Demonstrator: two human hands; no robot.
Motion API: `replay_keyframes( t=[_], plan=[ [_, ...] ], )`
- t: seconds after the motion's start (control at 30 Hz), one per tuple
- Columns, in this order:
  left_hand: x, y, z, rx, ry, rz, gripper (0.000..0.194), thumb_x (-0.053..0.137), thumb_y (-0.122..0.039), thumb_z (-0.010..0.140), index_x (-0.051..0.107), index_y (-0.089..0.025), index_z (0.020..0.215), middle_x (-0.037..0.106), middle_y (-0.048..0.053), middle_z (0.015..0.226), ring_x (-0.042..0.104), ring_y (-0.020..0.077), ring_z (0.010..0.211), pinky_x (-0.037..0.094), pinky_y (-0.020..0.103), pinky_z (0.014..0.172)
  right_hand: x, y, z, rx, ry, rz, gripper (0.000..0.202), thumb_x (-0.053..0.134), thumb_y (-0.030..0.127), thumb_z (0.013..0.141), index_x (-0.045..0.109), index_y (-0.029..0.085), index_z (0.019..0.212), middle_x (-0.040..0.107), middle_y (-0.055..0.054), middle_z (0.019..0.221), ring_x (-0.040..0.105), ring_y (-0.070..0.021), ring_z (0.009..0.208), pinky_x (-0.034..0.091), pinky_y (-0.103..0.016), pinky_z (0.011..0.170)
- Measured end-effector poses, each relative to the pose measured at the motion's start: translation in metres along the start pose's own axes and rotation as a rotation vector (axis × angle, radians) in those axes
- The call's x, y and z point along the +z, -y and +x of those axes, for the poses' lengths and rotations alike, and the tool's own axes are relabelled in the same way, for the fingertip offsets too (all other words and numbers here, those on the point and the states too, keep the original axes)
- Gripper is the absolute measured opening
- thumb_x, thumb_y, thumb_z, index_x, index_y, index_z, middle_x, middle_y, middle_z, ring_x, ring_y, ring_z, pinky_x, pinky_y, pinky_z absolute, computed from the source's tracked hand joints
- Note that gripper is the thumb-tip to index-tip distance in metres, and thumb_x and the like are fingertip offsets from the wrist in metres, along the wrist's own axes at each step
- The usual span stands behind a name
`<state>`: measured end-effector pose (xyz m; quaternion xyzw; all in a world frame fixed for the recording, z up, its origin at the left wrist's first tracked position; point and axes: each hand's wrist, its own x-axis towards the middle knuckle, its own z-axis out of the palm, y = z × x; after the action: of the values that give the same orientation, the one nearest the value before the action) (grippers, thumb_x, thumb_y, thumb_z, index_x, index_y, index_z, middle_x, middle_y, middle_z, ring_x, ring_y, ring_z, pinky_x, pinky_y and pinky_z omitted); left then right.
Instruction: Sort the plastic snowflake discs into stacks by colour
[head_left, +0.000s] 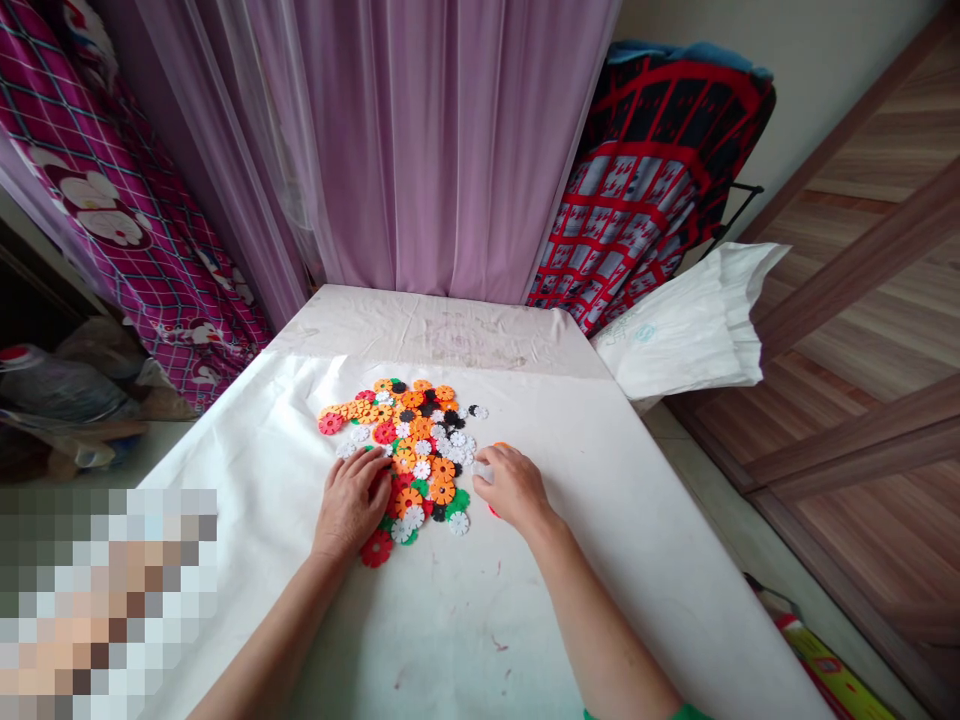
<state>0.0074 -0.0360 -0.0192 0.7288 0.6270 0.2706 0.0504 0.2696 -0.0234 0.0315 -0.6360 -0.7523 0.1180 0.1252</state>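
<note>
A heap of plastic snowflake discs [405, 467] in orange, white, red, green and black lies on the white-covered table [615, 560]. My left hand [352, 503] is at the heap's left side, palm down, fingers apart and resting over the pieces, with white discs [352, 443] just beyond its fingertips. A red disc [376, 548] lies below that hand. To the right of the heap, my right hand [516, 487] has its thumb and fingers bent around a white disc [480, 468]. Edges of an orange disc [502, 445] and a red piece show beside this hand, mostly hidden by it.
Purple curtains [457, 150] hang behind the table. A white bag [690, 325] stands by its right edge, near a red patterned cloth [615, 215]. Wooden doors [862, 280] are at right. A large bottle [52, 385] stands at left; a blurred patch covers the lower left.
</note>
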Motion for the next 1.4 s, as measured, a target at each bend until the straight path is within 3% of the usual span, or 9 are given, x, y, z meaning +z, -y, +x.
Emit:
replay_keyframes(
  t=[0.33,0.5,0.6,0.73,0.83,0.97,1.2,1.3,1.4],
  plan=[
    [-0.001,0.0,0.0,0.005,0.003,-0.011,0.035,0.043,-0.04,0.092,0.07,-0.025,0.111,0.068,0.007,0.129,0.056,0.0269,0.127,0.035,0.051,0.112,0.007,-0.07,-0.038,0.228,-0.206,-0.02,0.024,0.058,0.021,0.082,0.069,0.024,0.103,0.068,-0.005,0.103,0.062,-0.0195,0.09,0.044,-0.029,0.076],
    [-0.002,-0.001,0.001,-0.001,0.012,-0.009,0.036,0.042,-0.04,0.093,0.069,-0.024,0.11,0.068,0.007,0.129,0.056,0.0274,0.127,0.035,0.052,0.112,0.015,-0.084,-0.041,0.227,-0.253,-0.041,0.024,0.058,0.022,0.082,0.069,0.024,0.103,0.067,-0.006,0.103,0.061,-0.0197,0.091,0.045,-0.03,0.079],
    [-0.003,-0.002,0.001,-0.006,0.023,-0.009,0.037,0.042,-0.04,0.092,0.069,-0.024,0.111,0.068,0.006,0.13,0.056,0.0273,0.128,0.035,0.051,0.112,0.014,-0.076,-0.043,0.202,-0.332,-0.022,0.027,0.057,0.022,0.082,0.068,0.022,0.107,0.066,-0.007,0.105,0.061,-0.0208,0.094,0.046,-0.031,0.08],
    [-0.003,-0.002,0.001,-0.005,0.024,-0.008,0.036,0.042,-0.039,0.092,0.069,-0.024,0.11,0.068,0.006,0.13,0.055,0.0272,0.128,0.035,0.051,0.113,0.015,-0.039,-0.051,0.034,-0.379,0.04,0.019,0.051,0.018,0.087,0.068,0.022,0.091,0.069,-0.006,0.097,0.062,-0.0189,0.09,0.045,-0.029,0.083],
    [-0.002,-0.001,0.001,0.003,0.009,-0.005,0.036,0.042,-0.039,0.092,0.069,-0.025,0.11,0.068,0.007,0.13,0.056,0.0273,0.127,0.035,0.052,0.112,0.025,-0.003,-0.061,-0.103,-0.265,0.073,0.012,0.054,0.02,0.089,0.066,0.023,0.088,0.07,-0.004,0.091,0.063,-0.0183,0.088,0.045,-0.028,0.081],
    [-0.002,-0.001,0.001,0.016,0.001,0.0,0.036,0.043,-0.04,0.092,0.071,-0.025,0.109,0.069,0.007,0.128,0.057,0.0276,0.126,0.037,0.051,0.111,0.043,0.025,-0.069,-0.031,-0.132,0.043,0.016,0.068,0.03,0.082,0.063,0.023,0.095,0.068,-0.005,0.095,0.063,-0.0213,0.09,0.047,-0.03,0.076],
    [-0.002,-0.001,0.001,0.006,0.005,-0.006,0.036,0.043,-0.04,0.091,0.07,-0.026,0.11,0.068,0.007,0.128,0.056,0.0282,0.127,0.036,0.053,0.111,0.057,0.029,-0.067,-0.021,-0.125,0.053,0.017,0.062,0.021,0.082,0.061,0.022,0.098,0.068,-0.006,0.095,0.064,-0.0211,0.092,0.049,-0.03,0.079],
    [-0.003,-0.001,0.0,0.008,0.004,-0.012,0.036,0.042,-0.04,0.092,0.07,-0.025,0.109,0.068,0.007,0.129,0.056,0.028,0.127,0.037,0.052,0.111,0.051,0.017,-0.065,-0.134,-0.248,0.149,0.016,0.058,0.021,0.082,0.063,0.023,0.098,0.068,-0.006,0.096,0.064,-0.0193,0.092,0.05,-0.029,0.081],
    [-0.003,-0.001,0.0,0.01,0.007,-0.011,0.036,0.043,-0.04,0.091,0.07,-0.024,0.109,0.068,0.007,0.129,0.056,0.0279,0.127,0.036,0.052,0.111,0.036,-0.014,-0.058,-0.08,-0.44,0.215,0.018,0.053,0.025,0.086,0.064,0.021,0.099,0.068,-0.009,0.101,0.064,-0.0189,0.089,0.051,-0.03,0.081]
  ],
)
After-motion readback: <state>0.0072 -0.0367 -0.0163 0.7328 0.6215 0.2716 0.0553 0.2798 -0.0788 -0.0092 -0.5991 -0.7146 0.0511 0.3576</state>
